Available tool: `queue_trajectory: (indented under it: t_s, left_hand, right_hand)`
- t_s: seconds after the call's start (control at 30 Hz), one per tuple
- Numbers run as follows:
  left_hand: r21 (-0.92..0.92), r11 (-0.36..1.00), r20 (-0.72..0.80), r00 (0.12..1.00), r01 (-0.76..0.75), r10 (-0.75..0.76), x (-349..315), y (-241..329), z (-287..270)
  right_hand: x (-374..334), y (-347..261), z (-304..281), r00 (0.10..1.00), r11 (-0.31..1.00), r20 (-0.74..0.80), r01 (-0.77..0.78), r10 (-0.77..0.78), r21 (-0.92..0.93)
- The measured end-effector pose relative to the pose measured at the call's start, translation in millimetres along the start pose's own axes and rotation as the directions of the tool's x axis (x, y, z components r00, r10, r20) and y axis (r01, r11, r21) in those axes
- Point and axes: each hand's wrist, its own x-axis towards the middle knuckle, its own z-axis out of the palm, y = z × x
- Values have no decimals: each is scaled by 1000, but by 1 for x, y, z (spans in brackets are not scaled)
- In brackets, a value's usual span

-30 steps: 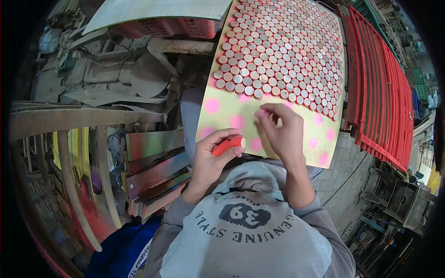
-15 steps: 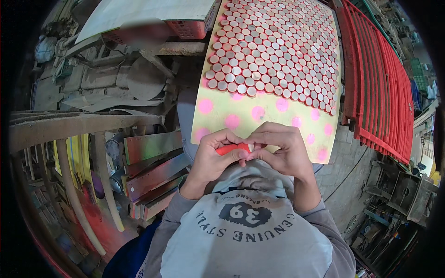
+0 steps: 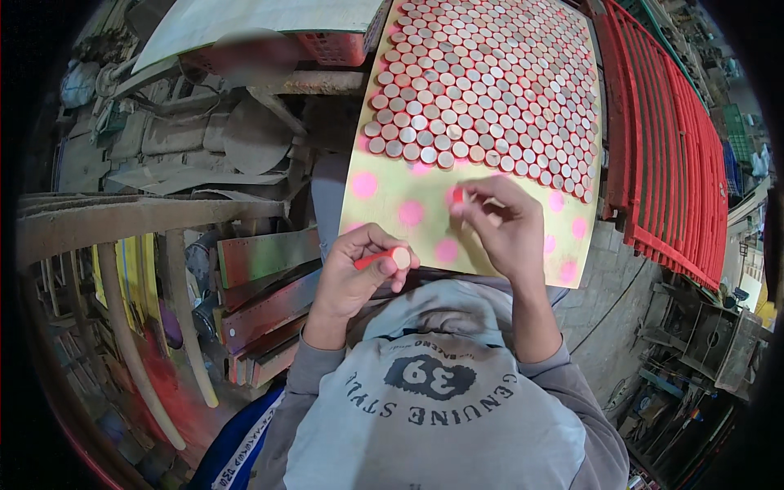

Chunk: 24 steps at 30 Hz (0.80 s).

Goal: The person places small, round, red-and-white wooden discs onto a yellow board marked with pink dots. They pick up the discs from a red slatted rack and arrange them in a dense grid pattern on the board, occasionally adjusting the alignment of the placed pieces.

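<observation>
In my left hand (image 3: 341,286) is a short stack of red-edged round discs (image 3: 398,258), its pale end facing right, gripped between thumb and fingers. My right hand (image 3: 514,235), slightly blurred, pinches one red-edged disc (image 3: 459,197) above the near part of a pale yellow board (image 3: 384,237). Pink round spots mark the board's bare near part. Tight rows of pale-topped, red-edged discs (image 3: 490,106) cover its far part, just beyond my right hand's fingertips.
Red slatted frames (image 3: 670,147) are stacked right of the board. A wooden rail (image 3: 147,229) with upright bars stands at left, near painted planks (image 3: 269,265). Back left, a red plastic crate (image 3: 333,47) sits under a pale panel (image 3: 253,24).
My hands have parted. The right one has moved forward over the board with a single disc, while the left has drawn slightly left and down with the stack.
</observation>
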Motion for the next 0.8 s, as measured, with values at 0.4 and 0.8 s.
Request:
queue_trajectory:
  t_s: [0.4, 0.8]
  left_hand:
    - [82, 996, -100, 994, -37, 46, 3, -14, 3]
    - [107, 994, -104, 994, -27, 38, 2, -9, -2]
  right_hand:
    - [3, 29, 19, 945, 923, -326, -130, 5, -363]
    - [18, 32, 24, 945, 956, -326, -90, -7, -279]
